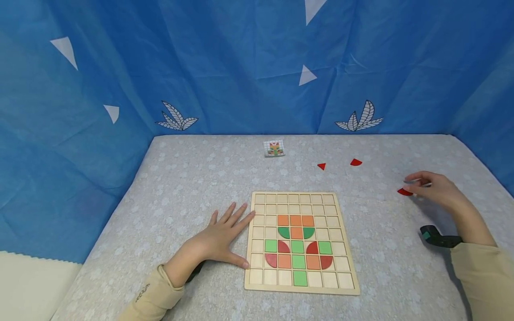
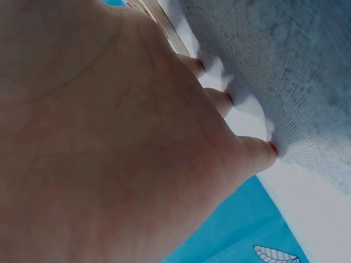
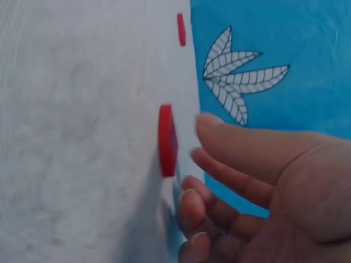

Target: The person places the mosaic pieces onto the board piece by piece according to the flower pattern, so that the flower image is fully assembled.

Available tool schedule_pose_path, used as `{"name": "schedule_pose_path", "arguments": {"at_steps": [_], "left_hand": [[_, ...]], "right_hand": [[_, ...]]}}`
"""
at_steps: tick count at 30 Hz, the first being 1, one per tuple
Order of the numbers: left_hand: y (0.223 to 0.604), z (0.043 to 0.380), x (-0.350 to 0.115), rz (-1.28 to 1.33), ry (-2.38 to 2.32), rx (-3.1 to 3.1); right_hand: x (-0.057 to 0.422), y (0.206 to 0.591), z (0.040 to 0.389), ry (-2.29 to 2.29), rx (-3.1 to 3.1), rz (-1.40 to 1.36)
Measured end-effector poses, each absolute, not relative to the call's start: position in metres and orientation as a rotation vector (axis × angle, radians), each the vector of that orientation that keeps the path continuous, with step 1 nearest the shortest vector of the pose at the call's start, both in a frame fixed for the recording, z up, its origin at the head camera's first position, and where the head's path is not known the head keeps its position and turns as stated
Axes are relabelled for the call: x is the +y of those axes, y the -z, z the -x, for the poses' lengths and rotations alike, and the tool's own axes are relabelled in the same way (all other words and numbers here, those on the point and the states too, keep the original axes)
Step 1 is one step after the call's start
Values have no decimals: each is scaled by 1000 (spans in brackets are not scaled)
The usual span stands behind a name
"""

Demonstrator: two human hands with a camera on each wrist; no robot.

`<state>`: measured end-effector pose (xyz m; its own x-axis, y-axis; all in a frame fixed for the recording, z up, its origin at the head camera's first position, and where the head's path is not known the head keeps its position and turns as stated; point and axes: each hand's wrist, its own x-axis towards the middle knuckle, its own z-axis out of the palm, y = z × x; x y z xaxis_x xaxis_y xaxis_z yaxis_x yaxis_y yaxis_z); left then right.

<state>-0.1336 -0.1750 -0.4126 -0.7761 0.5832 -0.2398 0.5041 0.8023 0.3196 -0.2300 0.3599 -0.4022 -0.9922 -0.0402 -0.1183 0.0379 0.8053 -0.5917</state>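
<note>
My left hand (image 1: 214, 240) lies spread on the cloth, thumb and index fingertip at the left edge of a wooden grid board (image 1: 263, 197). In the left wrist view its palm (image 2: 120, 131) fills most of the picture. Orange, green and red square and quarter-round tiles sit in the board's middle cells. At the right, my right hand (image 1: 435, 189) hovers with loosely bent fingers right by a red quarter-round tile (image 1: 404, 192). The right wrist view shows that red tile (image 3: 166, 141) on the cloth, with a gap between it and the thumb (image 3: 233, 145).
Beyond the board are a red triangular tile (image 1: 322, 166) and another red quarter-round tile (image 1: 355, 162). A small pattern card (image 1: 274, 148) lies near the back of the table. Blue drapery (image 1: 257, 98) with white leaf prints hangs behind and at the sides.
</note>
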Motion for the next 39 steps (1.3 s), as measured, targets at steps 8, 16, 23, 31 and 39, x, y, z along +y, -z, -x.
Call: {"name": "schedule_pose_path", "arguments": {"at_steps": [8, 16, 23, 31, 39], "left_hand": [[411, 133, -175, -829, -338, 2665], [412, 134, -175, -830, -337, 2667], [412, 134, -175, -829, -338, 2666], [411, 133, -175, -829, -337, 2664], [411, 133, -174, -822, -335, 2662]], "right_hand": [[357, 408, 230, 926, 2876, 29], [356, 410, 229, 909, 2886, 56], [363, 411, 229, 827, 2934, 84], [362, 413, 230, 739, 3018, 133], [366, 413, 229, 801, 2975, 204]]}}
